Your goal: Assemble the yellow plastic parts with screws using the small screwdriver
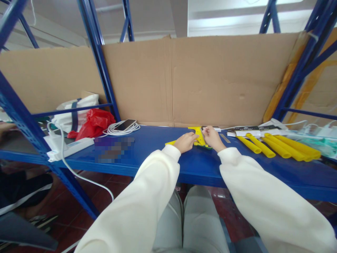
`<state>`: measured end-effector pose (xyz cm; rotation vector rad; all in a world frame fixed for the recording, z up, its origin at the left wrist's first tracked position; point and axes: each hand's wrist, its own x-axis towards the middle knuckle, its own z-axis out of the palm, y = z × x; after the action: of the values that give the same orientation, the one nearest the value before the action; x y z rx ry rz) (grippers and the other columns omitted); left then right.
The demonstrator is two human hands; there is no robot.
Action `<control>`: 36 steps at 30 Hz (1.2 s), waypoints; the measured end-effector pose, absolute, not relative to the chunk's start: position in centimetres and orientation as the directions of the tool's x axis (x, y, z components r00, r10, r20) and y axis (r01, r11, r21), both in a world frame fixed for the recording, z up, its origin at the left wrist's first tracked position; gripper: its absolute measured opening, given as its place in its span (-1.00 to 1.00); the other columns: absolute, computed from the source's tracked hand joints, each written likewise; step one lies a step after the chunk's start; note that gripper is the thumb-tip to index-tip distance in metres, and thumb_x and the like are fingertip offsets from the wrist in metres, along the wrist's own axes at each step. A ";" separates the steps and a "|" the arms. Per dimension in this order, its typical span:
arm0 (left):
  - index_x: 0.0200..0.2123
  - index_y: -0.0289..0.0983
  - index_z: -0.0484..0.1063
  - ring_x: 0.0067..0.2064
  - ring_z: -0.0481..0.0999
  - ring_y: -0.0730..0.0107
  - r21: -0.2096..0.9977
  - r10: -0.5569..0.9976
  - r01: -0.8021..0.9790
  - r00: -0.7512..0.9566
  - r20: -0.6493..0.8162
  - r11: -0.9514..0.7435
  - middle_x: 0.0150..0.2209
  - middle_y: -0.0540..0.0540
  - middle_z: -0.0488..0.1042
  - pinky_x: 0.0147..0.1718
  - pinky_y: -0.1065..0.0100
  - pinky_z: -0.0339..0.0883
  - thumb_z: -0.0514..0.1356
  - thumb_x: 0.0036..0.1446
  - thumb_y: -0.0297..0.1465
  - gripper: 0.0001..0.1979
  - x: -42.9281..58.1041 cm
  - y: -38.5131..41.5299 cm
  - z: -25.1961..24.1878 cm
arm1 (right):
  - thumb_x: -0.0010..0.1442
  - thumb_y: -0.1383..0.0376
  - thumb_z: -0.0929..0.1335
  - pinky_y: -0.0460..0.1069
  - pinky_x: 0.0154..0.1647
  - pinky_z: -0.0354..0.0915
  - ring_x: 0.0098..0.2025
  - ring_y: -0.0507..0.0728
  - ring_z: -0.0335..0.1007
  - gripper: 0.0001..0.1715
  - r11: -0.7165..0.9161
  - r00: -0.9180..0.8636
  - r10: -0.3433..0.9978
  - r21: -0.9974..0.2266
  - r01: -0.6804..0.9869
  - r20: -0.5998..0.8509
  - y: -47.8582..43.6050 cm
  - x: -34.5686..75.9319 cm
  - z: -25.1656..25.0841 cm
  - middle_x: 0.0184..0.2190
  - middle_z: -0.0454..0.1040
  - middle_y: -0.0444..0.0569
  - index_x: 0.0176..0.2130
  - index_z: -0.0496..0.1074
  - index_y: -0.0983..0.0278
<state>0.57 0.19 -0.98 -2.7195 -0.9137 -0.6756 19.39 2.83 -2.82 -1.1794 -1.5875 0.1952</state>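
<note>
A yellow plastic tool [198,136] with a flat head lies on the blue metal shelf [158,154] in front of me. My left hand [185,142] is closed over its handle end and presses it to the shelf. My right hand [212,137] pinches the tool's head, where a dark strip shows at the top edge. Both arms are in white sleeves. Several loose yellow handles [279,146] lie side by side just to the right of my right hand.
Behind stands a brown cardboard wall [200,77]. At left are a phone on a coiled white cable [123,126], a red bag [93,124], a white power strip [68,147] and blue rack posts [98,59]. Packets and cables [263,130] lie at right.
</note>
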 end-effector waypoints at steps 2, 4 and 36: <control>0.03 -0.33 0.48 -0.05 0.54 0.23 -0.040 0.518 0.610 0.704 0.485 -0.791 -0.11 -0.24 0.50 0.00 0.24 0.41 0.06 0.28 -0.53 -0.69 0.6 0.2 -1.0 | 0.06 0.28 0.30 0.05 -0.23 0.32 -0.37 0.14 0.35 -0.89 0.512 0.062 0.756 -0.647 0.565 0.652 2.9 19.4 -2.8 -0.47 0.39 -0.10 -0.42 0.20 0.16; 0.02 -0.33 0.48 -0.05 0.54 0.22 -0.047 0.508 0.608 0.701 0.500 -0.793 -0.11 -0.24 0.51 -0.01 0.23 0.42 0.06 0.28 -0.54 -0.69 0.6 0.3 -1.0 | 0.06 0.28 0.29 0.04 -0.26 0.31 -0.38 0.13 0.35 -0.90 0.530 0.047 0.752 -0.646 0.550 0.657 2.8 19.3 -2.8 -0.48 0.39 -0.10 -0.41 0.20 0.16; 0.04 -0.32 0.46 -0.07 0.52 0.21 -0.141 0.481 0.585 0.761 0.437 -0.799 -0.11 -0.26 0.49 -0.01 0.22 0.42 0.00 0.24 -0.59 -0.62 0.9 0.0 -1.0 | 0.01 0.27 0.39 0.22 0.14 0.22 -0.13 0.22 0.36 -0.88 0.520 0.108 0.719 -0.634 0.572 0.687 3.4 19.3 -2.7 -0.35 0.45 -0.02 -0.53 0.38 0.20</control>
<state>0.86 -0.04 -1.00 -2.6891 -0.8313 -0.5598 19.31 3.41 -2.72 -1.1427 -1.5643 0.1530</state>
